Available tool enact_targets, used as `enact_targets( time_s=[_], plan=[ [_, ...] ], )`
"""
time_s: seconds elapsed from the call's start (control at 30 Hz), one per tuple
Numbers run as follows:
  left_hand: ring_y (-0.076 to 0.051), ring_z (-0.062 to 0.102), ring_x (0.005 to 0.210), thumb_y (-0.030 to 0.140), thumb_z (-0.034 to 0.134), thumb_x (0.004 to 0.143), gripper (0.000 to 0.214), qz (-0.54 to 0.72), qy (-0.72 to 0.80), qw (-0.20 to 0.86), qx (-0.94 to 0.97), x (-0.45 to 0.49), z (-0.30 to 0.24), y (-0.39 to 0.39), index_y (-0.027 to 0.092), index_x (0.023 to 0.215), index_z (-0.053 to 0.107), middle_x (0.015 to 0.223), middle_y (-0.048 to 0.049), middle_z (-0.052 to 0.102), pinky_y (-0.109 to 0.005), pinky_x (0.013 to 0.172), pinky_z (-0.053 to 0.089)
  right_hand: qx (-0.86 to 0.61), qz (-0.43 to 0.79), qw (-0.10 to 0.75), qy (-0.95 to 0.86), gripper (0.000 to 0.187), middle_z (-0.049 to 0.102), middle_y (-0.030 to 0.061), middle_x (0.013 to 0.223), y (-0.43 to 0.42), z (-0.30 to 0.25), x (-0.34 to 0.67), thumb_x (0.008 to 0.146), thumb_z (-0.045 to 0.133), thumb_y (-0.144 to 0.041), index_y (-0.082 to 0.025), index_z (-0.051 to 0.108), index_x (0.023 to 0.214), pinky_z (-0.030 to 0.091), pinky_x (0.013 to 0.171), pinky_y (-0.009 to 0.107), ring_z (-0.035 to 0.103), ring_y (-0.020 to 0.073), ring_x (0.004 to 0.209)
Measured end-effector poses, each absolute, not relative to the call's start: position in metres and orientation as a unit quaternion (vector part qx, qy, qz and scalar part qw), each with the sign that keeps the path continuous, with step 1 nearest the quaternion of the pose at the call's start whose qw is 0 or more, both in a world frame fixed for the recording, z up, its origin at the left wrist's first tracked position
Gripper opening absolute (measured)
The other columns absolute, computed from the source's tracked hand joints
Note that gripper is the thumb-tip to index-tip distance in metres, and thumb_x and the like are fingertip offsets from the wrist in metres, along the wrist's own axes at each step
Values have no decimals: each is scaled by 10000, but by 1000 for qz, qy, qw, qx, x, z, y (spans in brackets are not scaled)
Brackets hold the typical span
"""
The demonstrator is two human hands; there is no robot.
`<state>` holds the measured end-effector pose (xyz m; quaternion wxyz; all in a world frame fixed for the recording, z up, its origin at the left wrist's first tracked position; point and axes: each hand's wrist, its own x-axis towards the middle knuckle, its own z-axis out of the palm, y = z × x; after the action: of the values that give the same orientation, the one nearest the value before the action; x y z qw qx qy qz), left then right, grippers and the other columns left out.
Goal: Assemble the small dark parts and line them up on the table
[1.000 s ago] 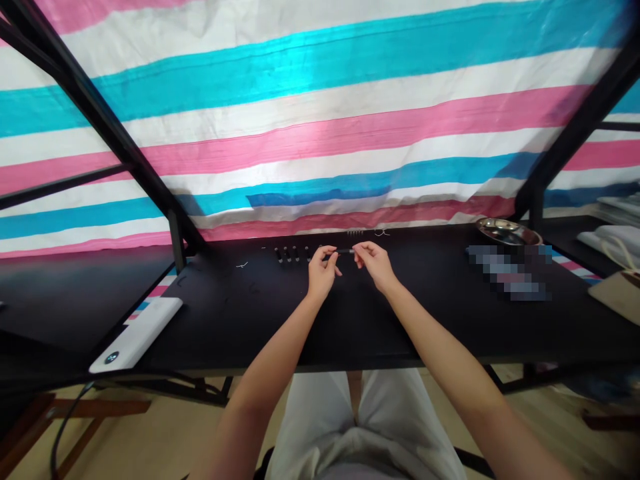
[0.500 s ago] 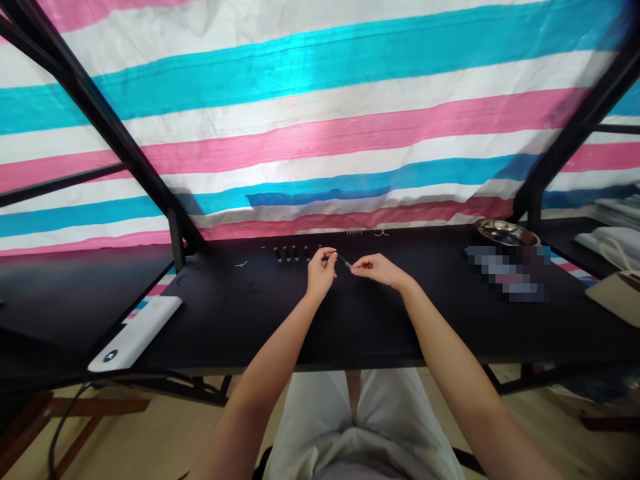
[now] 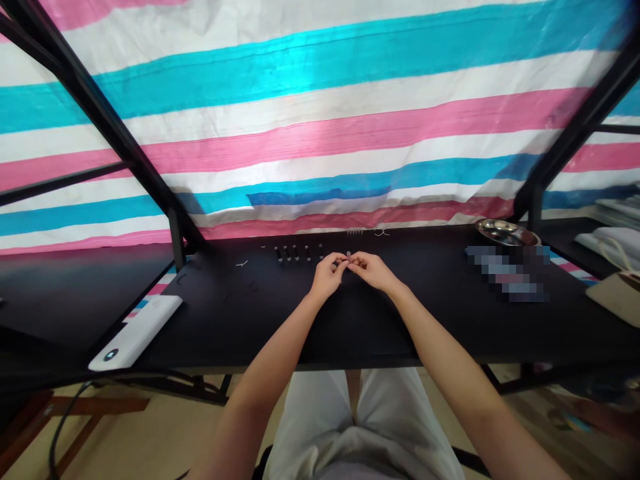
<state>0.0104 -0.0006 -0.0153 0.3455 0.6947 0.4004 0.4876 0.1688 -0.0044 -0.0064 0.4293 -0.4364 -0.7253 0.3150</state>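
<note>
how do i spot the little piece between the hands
Find the black table by the striped sheet. Near its middle, the left hand and right hand meet at a small greyish piece. Unlike the row of dark pieces nearby, it is held.

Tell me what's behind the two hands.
Beyond the left hand and right hand: a dark cylinder, tiny pieces in a row, a white strand, a striped sheet. Tabletop hidden by the hands can't be seen.

Over the black worktop (image 3: 450, 320), the person's left hand (image 3: 327, 275) and right hand (image 3: 375, 271) meet, fingers pinching a small greyish piece (image 3: 349, 255). Small dark cylinders (image 3: 296, 253) line up just to their left; a shiny metal dish (image 3: 506, 231) lies far right, and a long white device (image 3: 137, 337) near left.
</note>
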Motion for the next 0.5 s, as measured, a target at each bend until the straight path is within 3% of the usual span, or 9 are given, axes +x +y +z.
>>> enact_targets(
  time_s=[0.33,0.5],
  plan=[
    [-35,430,425,312,480,819,219,442,393,302,748,8,-19,-2,181,969,571,771,-3,583,-162,424,354,-411,365,365,-752,243,539,-26,563,1,-10,176,734,567,-403,-162,599,726,359,492,219,463,94,495],
    [-53,432,447,302,453,829,232,415,415,242,773,9,-20,-4,203,996,581,782,0,606,-183,468,365,-535,211,440,-690,215,595,17,603,42,-18,211,726,570,-370,-163,616,758,422,583,267,550,146,573]
  ],
)
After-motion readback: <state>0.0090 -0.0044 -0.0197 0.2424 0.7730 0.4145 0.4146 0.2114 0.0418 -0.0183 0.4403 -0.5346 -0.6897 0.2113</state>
